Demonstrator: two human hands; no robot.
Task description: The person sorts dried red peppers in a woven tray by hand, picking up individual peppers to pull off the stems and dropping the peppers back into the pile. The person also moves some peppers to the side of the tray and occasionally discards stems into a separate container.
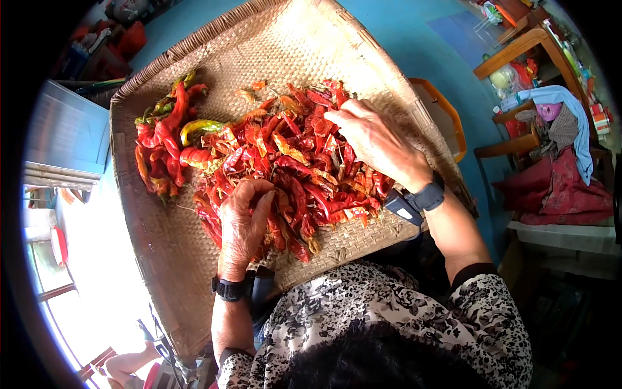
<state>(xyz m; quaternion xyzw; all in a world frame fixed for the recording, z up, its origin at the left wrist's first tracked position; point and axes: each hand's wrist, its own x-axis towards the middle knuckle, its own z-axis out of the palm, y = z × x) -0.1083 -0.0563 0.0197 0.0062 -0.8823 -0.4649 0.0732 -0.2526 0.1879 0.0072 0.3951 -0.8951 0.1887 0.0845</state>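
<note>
A heap of dried red chili peppers [301, 172], some orange or yellowish and wrinkled, lies in a large woven bamboo tray [295, 39]. Fresher, glossier red and green chili peppers [170, 133] are grouped at the tray's left side. At the near left part of the heap is my left hand [243, 217], its fingers curled in toward the thumb; whatever they pinch is hidden. My right hand [376, 139] reaches over the heap's far right part, fingers bent down and closed on a red chili pepper [321, 122] at their tips. Both wrists wear black straps with small dark devices.
The tray's raised rim [194, 39] surrounds the peppers, its near edge close to my body. Beyond its right side stands an orange-rimmed container [457, 123]. A wooden chair [518, 139] draped with clothes is farther right. A blue-white cabinet [68, 129] stands at left.
</note>
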